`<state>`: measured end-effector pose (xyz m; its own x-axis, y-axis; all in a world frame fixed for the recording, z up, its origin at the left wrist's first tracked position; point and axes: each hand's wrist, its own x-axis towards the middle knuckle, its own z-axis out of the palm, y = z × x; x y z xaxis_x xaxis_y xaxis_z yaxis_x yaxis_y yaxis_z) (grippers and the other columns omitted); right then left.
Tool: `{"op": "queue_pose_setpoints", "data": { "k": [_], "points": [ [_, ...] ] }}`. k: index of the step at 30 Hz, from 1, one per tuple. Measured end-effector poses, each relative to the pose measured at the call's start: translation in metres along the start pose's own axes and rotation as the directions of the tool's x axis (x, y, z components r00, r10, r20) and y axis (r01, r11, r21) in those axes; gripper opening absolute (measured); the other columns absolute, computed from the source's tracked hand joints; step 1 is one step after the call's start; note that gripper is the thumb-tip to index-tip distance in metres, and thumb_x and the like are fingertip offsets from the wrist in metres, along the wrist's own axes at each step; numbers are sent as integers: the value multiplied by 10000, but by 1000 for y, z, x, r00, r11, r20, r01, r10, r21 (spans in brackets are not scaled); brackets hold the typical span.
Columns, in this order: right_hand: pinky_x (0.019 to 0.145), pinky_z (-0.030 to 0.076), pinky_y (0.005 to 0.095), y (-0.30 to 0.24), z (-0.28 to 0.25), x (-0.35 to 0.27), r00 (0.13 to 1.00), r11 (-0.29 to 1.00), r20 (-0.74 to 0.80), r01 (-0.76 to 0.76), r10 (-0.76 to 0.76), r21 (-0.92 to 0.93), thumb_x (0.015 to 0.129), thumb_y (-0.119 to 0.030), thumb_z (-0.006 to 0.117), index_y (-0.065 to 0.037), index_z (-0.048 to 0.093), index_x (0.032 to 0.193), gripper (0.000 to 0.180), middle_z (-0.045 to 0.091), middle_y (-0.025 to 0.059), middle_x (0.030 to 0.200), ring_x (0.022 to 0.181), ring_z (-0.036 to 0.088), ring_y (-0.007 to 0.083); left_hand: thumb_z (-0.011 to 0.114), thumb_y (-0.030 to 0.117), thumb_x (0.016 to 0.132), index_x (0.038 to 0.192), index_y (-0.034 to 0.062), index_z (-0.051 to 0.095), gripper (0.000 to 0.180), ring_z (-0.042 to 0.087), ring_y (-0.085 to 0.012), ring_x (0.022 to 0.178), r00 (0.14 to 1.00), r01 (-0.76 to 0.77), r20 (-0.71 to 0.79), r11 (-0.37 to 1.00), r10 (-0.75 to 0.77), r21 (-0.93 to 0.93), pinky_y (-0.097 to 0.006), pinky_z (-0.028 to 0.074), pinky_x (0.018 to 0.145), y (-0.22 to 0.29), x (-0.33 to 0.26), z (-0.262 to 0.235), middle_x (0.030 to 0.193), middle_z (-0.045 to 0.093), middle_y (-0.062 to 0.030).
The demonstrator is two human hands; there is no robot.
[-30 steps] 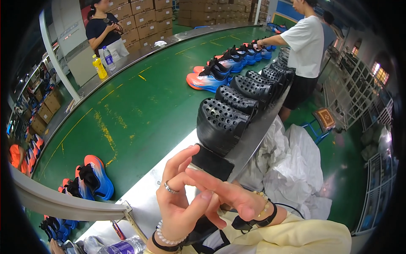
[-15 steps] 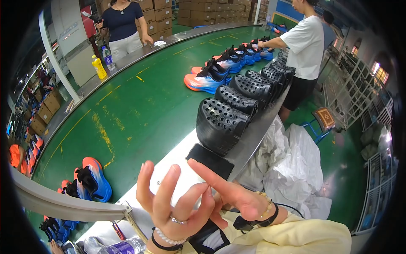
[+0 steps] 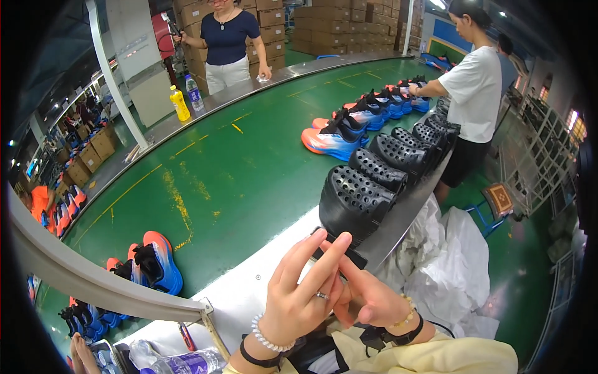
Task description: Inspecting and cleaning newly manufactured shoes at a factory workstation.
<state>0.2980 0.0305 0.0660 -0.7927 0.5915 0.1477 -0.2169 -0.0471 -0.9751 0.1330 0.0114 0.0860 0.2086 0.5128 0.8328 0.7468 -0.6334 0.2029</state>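
Note:
My left hand [image 3: 302, 290] is raised over the white near edge of the table, palm turned toward my right hand [image 3: 377, 299]. Their fingers meet in front of a dark flat phone-like slab [image 3: 356, 258], mostly hidden behind them. Both hands have fingers stretched out, some bent and overlapping; nothing shows in either. A ring and a white beaded bracelet are on the left, a yellowish beaded bracelet and a black strap on the right. Just beyond stands a stack of black perforated shoe-shaped shells [image 3: 355, 199], first of a row.
Orange-blue sneakers [image 3: 336, 134] line the green conveyor belt [image 3: 249, 181]; more sneakers [image 3: 159, 262] stand at left. A grey curved bar [image 3: 106, 283] crosses the near left. A water bottle [image 3: 187, 361] lies below it. White sacks [image 3: 445, 255] are at right. Two co-workers stand at the far side and right.
My left hand's spread fingers have come together and now lean against my right hand. The view has shifted, so the scene sits farther right and lower. The phone-like slab is now mostly covered.

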Motion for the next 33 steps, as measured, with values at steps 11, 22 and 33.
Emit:
{"op": "queue_pose_setpoints", "data": {
  "k": [11, 22, 33],
  "points": [
    [488, 408, 227, -24, 9, 9, 999, 999, -18, -45, 45, 6, 741, -841, 490, -72, -90, 1529, 1244, 551, 47, 566, 489, 541, 118, 680, 9, 635, 732, 40, 660, 104, 533, -365, 1198, 942, 246, -181, 947, -283, -205, -436, 458, 949, -9, -3, -4, 1256, 603, -147],
    [514, 420, 218, -16, 13, 5, 999, 978, 25, -48, 43, 204, 694, -868, 497, -112, -83, 1538, 1273, 638, 81, 973, 548, 566, 111, 682, -25, 641, 749, 19, 678, 117, 419, -360, 1338, 881, 402, 53, 686, -470, -606, -518, 329, 1080, -1, -5, -4, 1395, 457, -229],
    [544, 435, 232, -7, 8, 5, 996, 996, 33, 76, -77, 49, 777, -747, 583, -93, -35, 1543, 1182, 589, 31, 661, 540, 560, 118, 760, 79, 645, 761, 59, 732, 121, 456, -372, 1280, 912, 363, -37, 845, -409, -393, -453, 382, 1027, 9, -1, -16, 1352, 536, -184]
  ]
}}
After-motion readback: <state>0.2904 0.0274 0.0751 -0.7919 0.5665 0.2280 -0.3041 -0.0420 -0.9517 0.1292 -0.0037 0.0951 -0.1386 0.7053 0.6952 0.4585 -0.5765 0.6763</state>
